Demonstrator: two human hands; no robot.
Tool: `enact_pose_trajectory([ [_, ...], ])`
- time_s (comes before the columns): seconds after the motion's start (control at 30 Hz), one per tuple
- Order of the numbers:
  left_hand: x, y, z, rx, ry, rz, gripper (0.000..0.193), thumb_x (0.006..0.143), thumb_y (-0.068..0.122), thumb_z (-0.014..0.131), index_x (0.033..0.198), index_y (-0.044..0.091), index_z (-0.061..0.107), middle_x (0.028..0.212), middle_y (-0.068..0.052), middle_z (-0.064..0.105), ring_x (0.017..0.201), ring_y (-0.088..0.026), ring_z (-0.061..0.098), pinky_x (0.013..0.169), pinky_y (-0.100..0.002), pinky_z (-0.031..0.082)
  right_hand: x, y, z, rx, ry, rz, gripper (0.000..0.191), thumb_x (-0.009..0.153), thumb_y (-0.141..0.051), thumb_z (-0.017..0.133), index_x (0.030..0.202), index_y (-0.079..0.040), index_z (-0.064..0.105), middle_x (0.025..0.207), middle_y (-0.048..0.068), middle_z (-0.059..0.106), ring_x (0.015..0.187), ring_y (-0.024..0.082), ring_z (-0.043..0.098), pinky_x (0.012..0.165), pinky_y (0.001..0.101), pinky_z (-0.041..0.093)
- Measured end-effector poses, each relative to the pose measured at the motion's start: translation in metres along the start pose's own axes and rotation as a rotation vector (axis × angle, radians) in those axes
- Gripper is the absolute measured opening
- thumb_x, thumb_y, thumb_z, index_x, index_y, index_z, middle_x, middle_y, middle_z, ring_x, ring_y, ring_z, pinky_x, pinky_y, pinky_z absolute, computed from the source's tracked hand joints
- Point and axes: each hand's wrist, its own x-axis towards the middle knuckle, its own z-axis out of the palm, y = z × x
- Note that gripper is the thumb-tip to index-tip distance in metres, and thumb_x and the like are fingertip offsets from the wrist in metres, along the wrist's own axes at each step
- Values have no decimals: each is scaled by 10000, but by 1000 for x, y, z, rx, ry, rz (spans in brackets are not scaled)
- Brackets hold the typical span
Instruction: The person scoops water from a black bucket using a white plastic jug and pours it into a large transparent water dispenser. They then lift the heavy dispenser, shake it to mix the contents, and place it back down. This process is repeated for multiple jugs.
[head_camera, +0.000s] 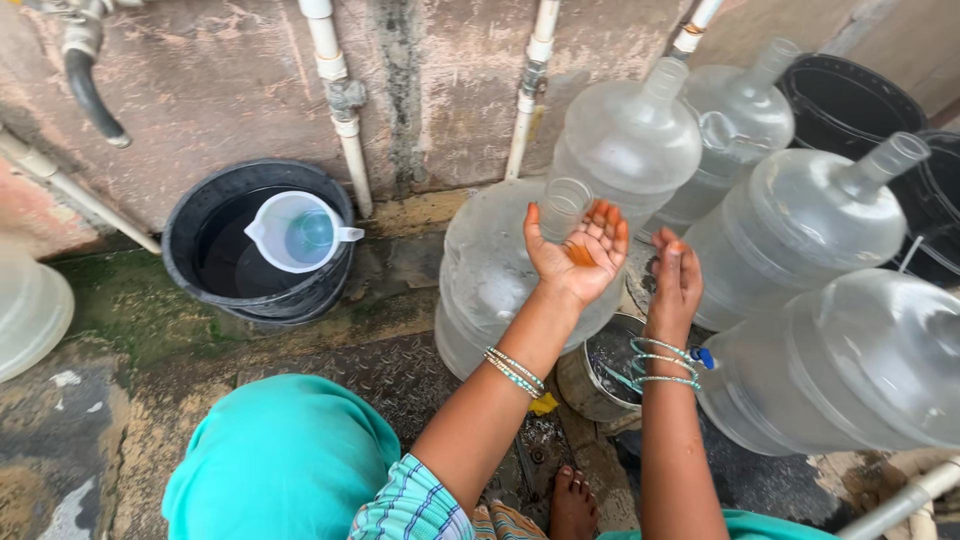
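1. The left hand (580, 250) is held up flat with the palm up and the fingers spread. It is not gripping anything. A small orange thing (580, 254) lies on the palm; what it is cannot be told.
2. The left hand is right over a big clear water jug (480, 280) that lies tilted. The fingers are just beside the jug's open neck (563, 205).
3. The right hand (675, 280) is just beside the left one. Its fingers are loose and a little bent, and it holds nothing.
4. Both wrists wear thin green bangles (515, 371).
5. Under the hands sits a small metal pot (600, 375) on the wet ground.
6. Four more big clear jugs lean near the hands: one behind (630, 140), one farther back (740, 120), one to the right (800, 225), and one low on the right (850, 370).
7. Well off to the left is a black bucket (190, 240) with water in it. A white jug with a handle (298, 232) floats inside.
8. White pipes (340, 100) run down the pink wall (220, 80).
9. A bare foot (573, 505) shows at the bottom, next to teal cloth (280, 460).
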Motion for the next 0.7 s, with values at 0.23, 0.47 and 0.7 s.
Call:
enact_pose_trajectory([
  [0.23,-6,46,-7,680,332,-242,958,696,1021,255,829,111,523,641,-14,445,547,-179,398,555,-324,355,19,-48,95,27,-441,58,673,959,-269,730,1518,-39,435,1447,94,547,1334,210,525,1131,366,406],
  [0.47,-49,209,57,2340,472,-349,610,821,648,645,814,44,737,573,-27,563,448,-149,536,406,-308,435,-3,-28,129,-185,-326,-36,622,870,-231,872,1341,-36,517,1253,91,616,1161,188,615,1008,316,507],
  [0.7,-134,360,108,2932,1333,-17,614,856,276,746,1397,76,536,1416,-201,563,1293,-417,559,1011,-515,497,-16,-46,145,-360,-243,-48,624,874,-295,847,1339,-36,522,1246,99,642,1118,190,645,850,314,523],
])
